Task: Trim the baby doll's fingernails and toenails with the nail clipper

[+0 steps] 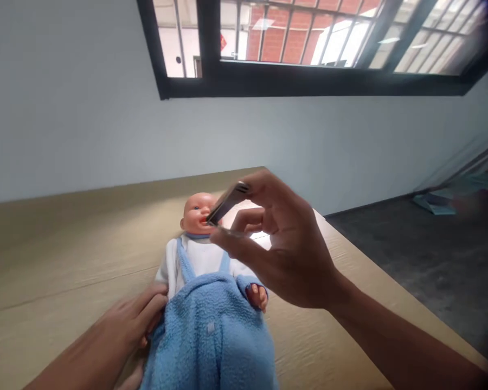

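Observation:
A baby doll (211, 325) lies on its back on the wooden table, dressed in fuzzy blue overalls and a white top. My right hand (284, 244) is raised over its chest and face, pinching a small metal nail clipper (228, 205) between thumb and fingers. The clipper is tilted and overlaps part of the doll's face in this view; I cannot tell whether they touch. At the doll's side, my left hand (140, 311) is closed around its sleeved arm near the wrist. The doll's other hand (258, 297) rests on the overalls, below my right hand.
The wooden table (65, 260) runs up to a pale wall (85, 124). Above is a dark-framed window (309, 81) with bars outside. Beyond the table's right edge lies a dark floor (410, 260), with a light blue flat item (435, 201) by the wall.

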### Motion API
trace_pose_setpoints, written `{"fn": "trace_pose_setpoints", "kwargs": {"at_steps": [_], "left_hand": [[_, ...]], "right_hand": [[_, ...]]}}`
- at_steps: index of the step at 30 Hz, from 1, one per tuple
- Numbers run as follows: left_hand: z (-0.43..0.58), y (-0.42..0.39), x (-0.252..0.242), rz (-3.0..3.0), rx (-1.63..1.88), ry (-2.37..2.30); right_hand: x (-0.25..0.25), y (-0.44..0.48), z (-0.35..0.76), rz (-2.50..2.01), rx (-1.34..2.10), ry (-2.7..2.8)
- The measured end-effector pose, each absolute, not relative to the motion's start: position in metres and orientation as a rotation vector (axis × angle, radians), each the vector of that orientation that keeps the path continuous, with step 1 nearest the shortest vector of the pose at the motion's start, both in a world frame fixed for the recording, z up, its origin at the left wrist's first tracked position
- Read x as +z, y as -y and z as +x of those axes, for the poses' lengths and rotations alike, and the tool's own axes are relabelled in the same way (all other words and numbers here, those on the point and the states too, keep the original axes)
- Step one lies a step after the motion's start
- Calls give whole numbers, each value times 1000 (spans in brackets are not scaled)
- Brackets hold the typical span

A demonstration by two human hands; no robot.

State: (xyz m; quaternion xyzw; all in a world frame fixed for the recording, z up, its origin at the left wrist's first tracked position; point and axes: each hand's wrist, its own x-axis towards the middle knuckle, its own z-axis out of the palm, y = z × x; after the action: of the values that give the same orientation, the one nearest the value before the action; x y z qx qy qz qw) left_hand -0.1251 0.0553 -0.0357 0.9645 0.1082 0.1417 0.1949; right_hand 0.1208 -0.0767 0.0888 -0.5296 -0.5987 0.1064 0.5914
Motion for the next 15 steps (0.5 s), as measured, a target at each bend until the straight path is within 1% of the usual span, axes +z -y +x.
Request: {"fn": "trace_pose_setpoints", "kwargs": {"at_steps": [3, 7, 11, 15], "left_hand": [[-139, -64, -33, 2825, 438, -333], [-114, -64, 1, 2958, 403, -280], [-49, -29, 29, 2891, 410, -59], [-4, -6, 22, 2851, 234, 83]], "right_hand": [[79, 99, 133, -1268, 385, 1306], [39, 134, 136, -1385, 422, 1175], [6, 151, 129, -1442, 274, 1038], [-12, 151, 120, -1431, 102, 986]]}}
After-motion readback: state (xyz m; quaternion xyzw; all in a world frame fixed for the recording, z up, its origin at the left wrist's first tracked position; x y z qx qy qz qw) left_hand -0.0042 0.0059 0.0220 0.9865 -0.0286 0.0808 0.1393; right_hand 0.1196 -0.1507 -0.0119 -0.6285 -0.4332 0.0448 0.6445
